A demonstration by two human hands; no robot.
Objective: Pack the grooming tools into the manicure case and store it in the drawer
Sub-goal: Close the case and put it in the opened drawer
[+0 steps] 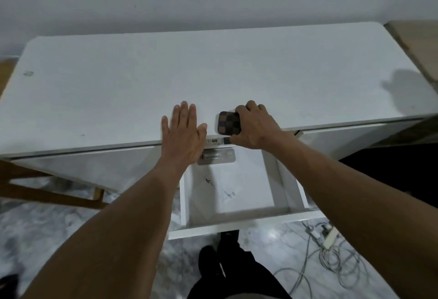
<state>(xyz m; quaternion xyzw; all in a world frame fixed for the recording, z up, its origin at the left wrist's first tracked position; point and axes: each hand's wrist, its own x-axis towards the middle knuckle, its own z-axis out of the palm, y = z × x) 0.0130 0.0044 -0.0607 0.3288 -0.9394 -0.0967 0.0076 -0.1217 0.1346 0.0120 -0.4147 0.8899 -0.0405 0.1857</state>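
Your right hand [254,127] grips the closed brown checkered leather manicure case [228,122] at the smooth white desk [118,85] edge. Your left hand [182,134] lies flat, fingers spread, holding nothing, above the open white drawer [237,224].

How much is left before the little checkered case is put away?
Nearly finished. Done: the checkered manicure case looks closed, with no loose tools showing on the white desk, and the drawer is already pulled open. In hand: the right hand grips the case at the desk's front edge, while the left hand rests flat beside it. Left: lower the case into the drawer and push it shut.
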